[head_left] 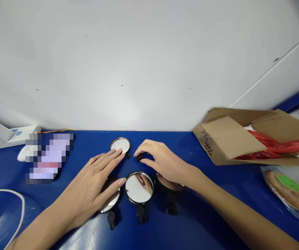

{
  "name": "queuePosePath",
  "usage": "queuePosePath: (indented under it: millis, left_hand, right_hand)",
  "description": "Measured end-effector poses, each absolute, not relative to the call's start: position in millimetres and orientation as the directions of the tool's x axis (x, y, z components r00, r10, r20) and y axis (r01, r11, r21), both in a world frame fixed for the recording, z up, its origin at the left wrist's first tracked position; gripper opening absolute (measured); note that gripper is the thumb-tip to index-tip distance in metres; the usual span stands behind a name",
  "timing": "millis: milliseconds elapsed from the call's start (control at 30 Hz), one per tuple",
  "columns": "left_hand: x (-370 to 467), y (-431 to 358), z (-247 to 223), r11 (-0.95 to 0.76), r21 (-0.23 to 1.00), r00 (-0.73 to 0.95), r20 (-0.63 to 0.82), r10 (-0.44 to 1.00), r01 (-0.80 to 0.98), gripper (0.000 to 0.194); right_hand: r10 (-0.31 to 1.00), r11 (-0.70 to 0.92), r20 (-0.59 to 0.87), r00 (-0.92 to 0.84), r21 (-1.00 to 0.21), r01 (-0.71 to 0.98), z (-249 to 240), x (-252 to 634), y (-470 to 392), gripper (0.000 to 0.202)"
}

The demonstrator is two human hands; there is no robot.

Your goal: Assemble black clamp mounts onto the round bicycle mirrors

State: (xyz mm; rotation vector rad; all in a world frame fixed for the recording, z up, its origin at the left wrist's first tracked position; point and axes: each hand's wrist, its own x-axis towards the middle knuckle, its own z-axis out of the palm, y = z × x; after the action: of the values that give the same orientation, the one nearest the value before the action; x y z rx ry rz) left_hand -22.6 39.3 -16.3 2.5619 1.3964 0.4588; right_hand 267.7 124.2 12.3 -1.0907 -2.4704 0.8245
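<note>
My left hand lies open, palm down, its fingers stretched over the near edge of a round mirror at the back. Under its thumb is another round mirror with a black clamp, partly covered. My right hand is curled, with a small black part pinched between thumb and fingertips. Between the hands, a tiny black ring-like piece sits beside the back mirror. Closer to me are a middle round mirror and a right one below my right wrist, both with black clamps.
On the blue table, a cardboard box with red plastic stands at right, near a wrapped round item. At left are a blurred phone, a power strip and a white cable. A white wall rises behind.
</note>
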Motion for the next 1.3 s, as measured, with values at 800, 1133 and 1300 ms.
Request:
queuePosePath:
  millis: [800,1133,1300]
  left_hand:
    - [-24.7,42.2,-9.2,-0.5,0.36,0.476,0.16,0.865,0.788,0.061]
    - [-26.0,41.4,-12.5,-0.508,0.355,0.48,0.171,0.861,0.785,0.06]
    - [-25.8,39.9,-15.0,-0.528,0.351,0.49,0.198,0.849,0.773,0.062]
  right_hand:
    - [0.747,0.556,0.049,-0.663,-0.593,0.582,15.2,268.8,124.4,0.029]
    - [0.787,0.51,0.087,-0.611,-0.648,0.566,22.0,268.2,118.8,0.038]
    - [0.731,0.579,0.039,-0.681,-0.564,0.589,52.3,269.1,101.7,0.02]
